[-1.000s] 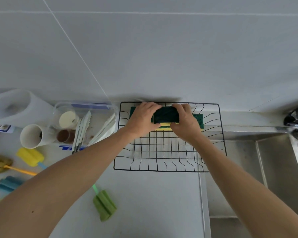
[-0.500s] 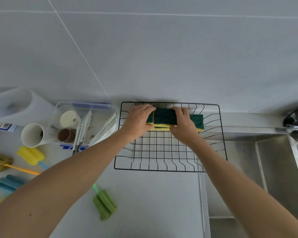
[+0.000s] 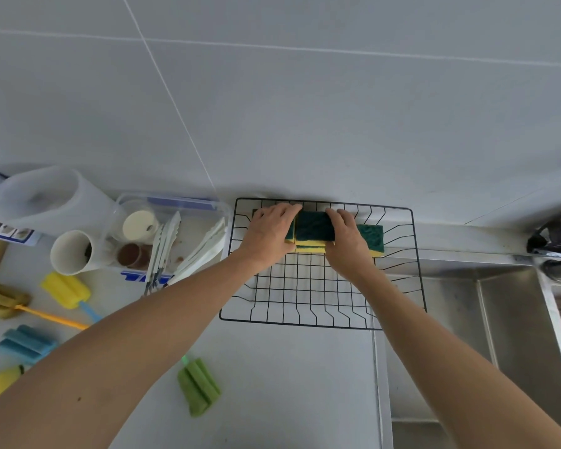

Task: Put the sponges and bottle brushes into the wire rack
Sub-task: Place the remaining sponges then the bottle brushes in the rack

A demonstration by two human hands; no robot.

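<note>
A black wire rack [image 3: 305, 323] lies on the white counter against the wall. Along its back edge lie green-and-yellow sponges in a row. My left hand [image 3: 271, 231] and my right hand [image 3: 348, 241] press the middle sponge [image 3: 314, 225] between them. The right sponge [image 3: 371, 236] shows past my right hand; the left one [image 3: 290, 229] is mostly hidden under my left hand. Bottle brushes lie on the counter to the left: a green one [image 3: 199, 390], a yellow one [image 3: 66, 289], a blue one [image 3: 25, 343] and an olive one [image 3: 0, 299] with an orange handle.
A clear plastic box [image 3: 175, 202] with tongs and small cups stands left of the rack, with a white cup [image 3: 72, 252] and a translucent jug [image 3: 42, 196] beside it. A steel sink [image 3: 506, 335] opens at the right, next to the rack's right end.
The middle sponge has come down from a raised, tilted hold and now sits level with the other sponges. Both hands have stayed on it.
</note>
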